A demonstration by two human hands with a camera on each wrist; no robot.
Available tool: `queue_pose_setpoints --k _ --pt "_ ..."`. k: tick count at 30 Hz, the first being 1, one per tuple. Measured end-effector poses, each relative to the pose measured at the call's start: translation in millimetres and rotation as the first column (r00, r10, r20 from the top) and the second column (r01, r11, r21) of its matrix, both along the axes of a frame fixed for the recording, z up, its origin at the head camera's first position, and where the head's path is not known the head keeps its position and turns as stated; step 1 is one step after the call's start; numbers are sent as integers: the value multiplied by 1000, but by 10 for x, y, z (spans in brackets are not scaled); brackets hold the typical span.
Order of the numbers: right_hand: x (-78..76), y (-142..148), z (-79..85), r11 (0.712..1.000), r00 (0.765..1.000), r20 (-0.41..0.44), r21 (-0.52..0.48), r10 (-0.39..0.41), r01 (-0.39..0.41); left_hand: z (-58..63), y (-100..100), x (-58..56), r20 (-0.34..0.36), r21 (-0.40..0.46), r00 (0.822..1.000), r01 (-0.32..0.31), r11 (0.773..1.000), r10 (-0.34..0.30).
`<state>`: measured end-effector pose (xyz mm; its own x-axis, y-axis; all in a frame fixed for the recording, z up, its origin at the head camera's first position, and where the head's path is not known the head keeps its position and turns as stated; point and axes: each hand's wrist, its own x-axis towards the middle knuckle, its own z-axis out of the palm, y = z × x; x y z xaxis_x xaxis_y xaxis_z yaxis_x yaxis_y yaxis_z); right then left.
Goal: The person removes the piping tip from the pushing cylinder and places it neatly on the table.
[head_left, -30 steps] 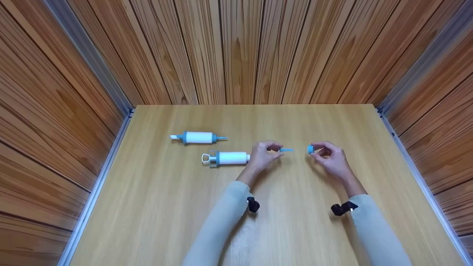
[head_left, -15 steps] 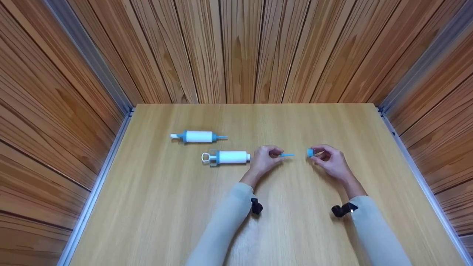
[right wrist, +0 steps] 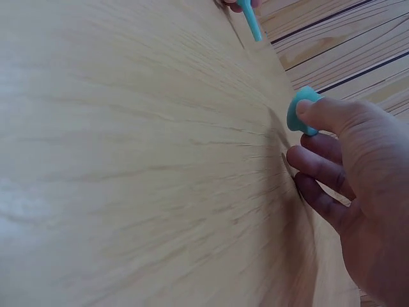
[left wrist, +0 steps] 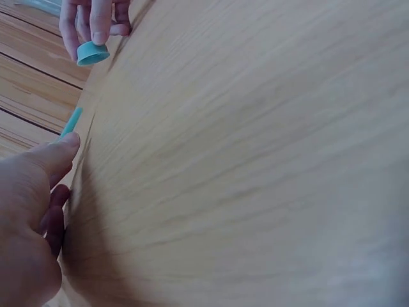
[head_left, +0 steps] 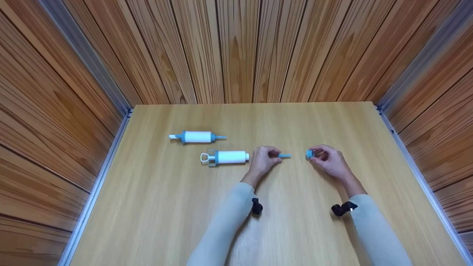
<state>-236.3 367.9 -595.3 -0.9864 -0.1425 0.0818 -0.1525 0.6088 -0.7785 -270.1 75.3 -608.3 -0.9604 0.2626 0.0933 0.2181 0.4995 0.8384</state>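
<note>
Between thumb and fingers, my left hand pinches a thin blue nozzle whose tapered end points right. My right hand holds a short round blue cap by its edge; its hollow side shows in the left wrist view, where the cap faces the nozzle. A gap separates the two pieces. Just left of my left hand lies a white syringe-like tube with a blue collar, a clear flange and a white loop handle. Its right end is a bare white neck.
Behind that tube lies a second white syringe-like tube with blue ends, a thin blue nozzle at its right and a white handle at its left. Wood-plank walls stand at the back and both sides of the wooden table.
My left hand has come slightly toward me with the nozzle, which now lines up level with the cap. The right hand has barely moved. Both tubes lie where they were.
</note>
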Motion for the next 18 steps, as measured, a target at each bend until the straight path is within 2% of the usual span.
queue_pose_setpoints --k 8,18 --pt "-6 17 33 999 1000 19 33 13 -14 -13 18 -7 -37 -89 999 0 996 -3" --pt "-21 -3 6 996 1000 -3 92 6 -5 -23 27 11 -49 -131 999 2 991 -9"
